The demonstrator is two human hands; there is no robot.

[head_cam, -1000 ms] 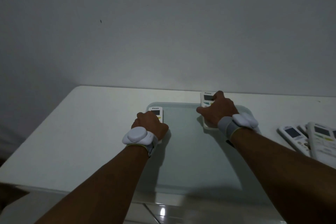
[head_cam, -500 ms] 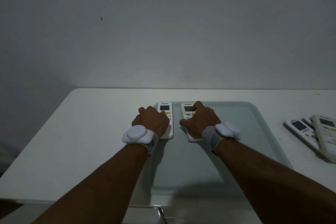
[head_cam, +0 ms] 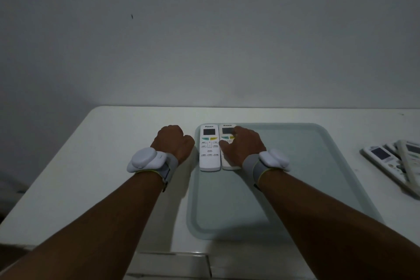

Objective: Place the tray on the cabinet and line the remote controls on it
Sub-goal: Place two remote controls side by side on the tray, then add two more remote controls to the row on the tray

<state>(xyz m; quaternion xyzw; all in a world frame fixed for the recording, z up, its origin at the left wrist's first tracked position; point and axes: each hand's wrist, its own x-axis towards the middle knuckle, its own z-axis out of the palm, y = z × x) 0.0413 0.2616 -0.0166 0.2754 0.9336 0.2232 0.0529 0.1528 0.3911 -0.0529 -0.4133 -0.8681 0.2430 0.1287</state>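
A pale green tray [head_cam: 306, 177] lies flat on the white cabinet top [head_cam: 102, 166]. Two white remote controls sit side by side at the tray's far left corner, screens away from me. The left remote [head_cam: 209, 152] lies free and fully visible. My right hand [head_cam: 243, 145] rests on the right remote [head_cam: 228, 130], with the fingers over its buttons and the thumb at its left edge. My left hand [head_cam: 173, 143] is curled into a loose fist on the cabinet, just left of the tray, and holds nothing.
Several more white remotes [head_cam: 386, 161] lie in a loose pile on the cabinet at the right edge of view. A grey wall runs along the cabinet's back edge. The cabinet's front edge is near my forearms.
My left hand has come off the left remote and drawn left off the tray. My right hand has slid its remote left until it lies against the first one.
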